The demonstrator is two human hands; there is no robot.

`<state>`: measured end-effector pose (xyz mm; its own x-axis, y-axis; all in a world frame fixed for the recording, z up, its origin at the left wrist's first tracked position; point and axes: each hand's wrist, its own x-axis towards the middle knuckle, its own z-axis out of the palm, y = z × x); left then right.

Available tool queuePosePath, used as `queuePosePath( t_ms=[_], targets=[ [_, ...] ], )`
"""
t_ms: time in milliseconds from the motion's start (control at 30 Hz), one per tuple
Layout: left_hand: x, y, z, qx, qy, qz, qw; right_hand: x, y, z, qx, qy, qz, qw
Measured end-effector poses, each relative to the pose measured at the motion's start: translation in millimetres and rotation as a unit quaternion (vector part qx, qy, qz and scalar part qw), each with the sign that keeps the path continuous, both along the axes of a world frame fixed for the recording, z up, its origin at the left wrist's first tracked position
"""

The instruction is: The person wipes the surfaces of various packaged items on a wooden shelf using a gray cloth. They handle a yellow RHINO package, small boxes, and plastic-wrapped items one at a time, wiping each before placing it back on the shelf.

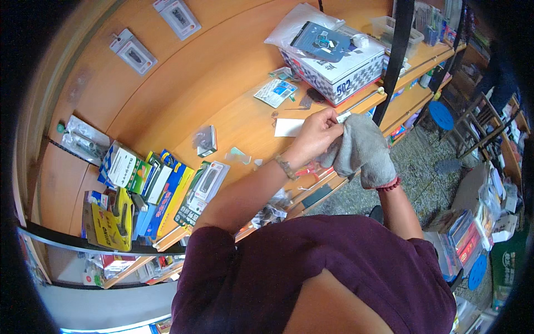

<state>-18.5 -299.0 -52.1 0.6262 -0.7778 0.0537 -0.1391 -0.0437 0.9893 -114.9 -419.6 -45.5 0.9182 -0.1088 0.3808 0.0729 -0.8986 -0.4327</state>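
My left hand [319, 131] is bare, its thumb and fingers drawn together over the shelf's front edge. Its fingertips meet a grey knit work glove [367, 146] that covers my right hand [363, 154]. A small pale piece [344, 117] shows just past the left fingertips; which hand has it, or whether it is held at all, I cannot tell. The gloved fingers bend downward, and whatever is inside them is hidden. A blank white card [288, 127] lies on the wooden shelf [250, 129], partly behind my left wrist.
A checkered white box [354, 75] carries a blue-grey package [323, 41] and a plastic bag [300, 25]. Upright boxes [162, 196] and a yellow package [110, 225] stand at left. A black shelf post [394, 62] rises beyond the glove. Blue stools [441, 115] stand on the speckled floor.
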Motion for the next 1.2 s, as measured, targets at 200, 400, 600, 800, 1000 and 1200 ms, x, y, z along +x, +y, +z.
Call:
queuePosePath(
  t_ms=[200,400,600,800,1000,1200],
  targets=[
    [-0.3,2.0,-4.1,-0.105,-0.026,0.086,0.990,-13.7,4.7,-27.5,-0.014,-0.049,0.031,0.998],
    [-10.0,-7.3,-24.1,-0.126,-0.114,0.047,0.984,-12.7,14.3,-25.1,0.000,-0.093,-0.007,0.996],
    [6.6,10.7,9.9,-0.188,-0.018,0.063,0.980,-15.9,16.7,-3.6,-0.048,0.154,0.052,0.986],
    [4.7,23.3,0.4,0.108,-0.134,-0.095,0.980,-18.9,-1.9,-34.5,0.066,-0.029,0.048,0.996],
    [-2.2,21.5,-1.9,0.160,-0.251,-0.080,0.951,-12.3,3.4,-27.9,-0.156,-0.044,0.003,0.987],
    [53.1,82.2,22.8,0.165,-0.333,-0.099,0.923,-34.5,-28.5,-35.3,-0.113,-0.063,-0.069,0.989]
  ],
)
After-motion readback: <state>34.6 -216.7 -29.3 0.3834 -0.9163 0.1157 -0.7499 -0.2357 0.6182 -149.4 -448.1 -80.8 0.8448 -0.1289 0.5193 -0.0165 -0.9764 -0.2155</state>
